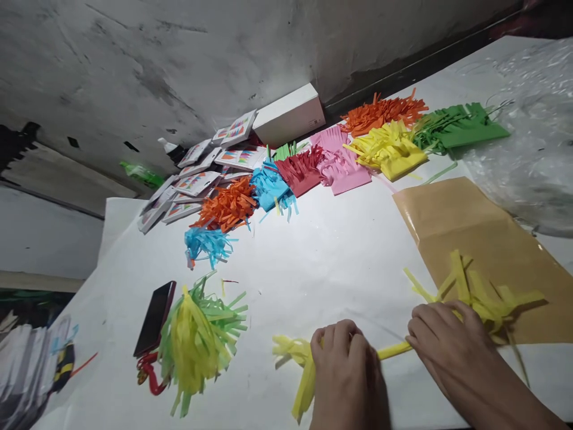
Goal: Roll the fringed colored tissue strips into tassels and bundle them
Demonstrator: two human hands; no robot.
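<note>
My left hand (347, 367) and my right hand (447, 346) both have their fingers closed on one yellow tissue-paper tassel (394, 350) low over the white table. Between the hands its middle runs as a narrow twisted strip. One fringed end spreads out left of my left hand; the other fans past my right hand over a brown paper envelope (470, 227). My fingertips are partly hidden by the backs of the hands. To the left lies a bunch of finished-looking yellow and green tassels (201, 340).
Fringed tissue bundles in orange (230, 203), blue (271, 185), red (302, 170), pink (342, 167), yellow (389, 149) and green (465, 128) line the back. Behind them are printed packets (197, 182) and a white box (289, 113). A phone (155, 318) lies left; clear plastic (532, 131) lies right.
</note>
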